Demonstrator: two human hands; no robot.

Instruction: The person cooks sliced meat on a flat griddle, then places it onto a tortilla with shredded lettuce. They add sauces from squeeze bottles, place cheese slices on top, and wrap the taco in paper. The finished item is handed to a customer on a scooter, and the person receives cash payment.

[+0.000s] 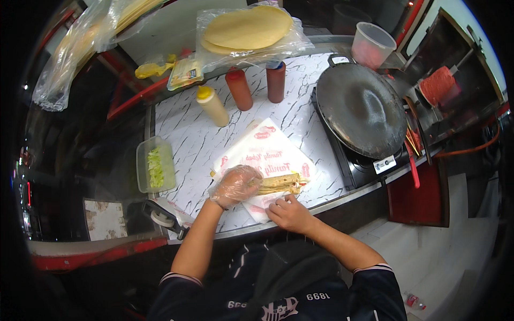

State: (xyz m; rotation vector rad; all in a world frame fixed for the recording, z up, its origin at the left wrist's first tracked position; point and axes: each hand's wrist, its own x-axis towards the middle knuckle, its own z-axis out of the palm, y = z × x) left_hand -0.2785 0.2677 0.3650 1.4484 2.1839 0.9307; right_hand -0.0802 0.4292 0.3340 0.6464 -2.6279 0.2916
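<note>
A rolled flatbread wrap (279, 184) with browned spots lies across the near corner of a printed white wrapping paper (257, 152). Filling shows at its right end. My left hand (238, 184), in a clear plastic glove, curls over the wrap's left end, its fingers closed on it. My bare right hand (290, 214) is just below the roll, with fingers pinched on the paper's near edge. The left end of the wrap is hidden under the glove.
Beyond the paper stand a cream squeeze bottle (214, 108), an orange-red bottle (239, 90) and a dark red bottle (276, 83). A lettuce tub (156, 165) sits at left. Flatbreads (247, 28) lie at the back. A black domed pan (361, 109) covers the stove at right.
</note>
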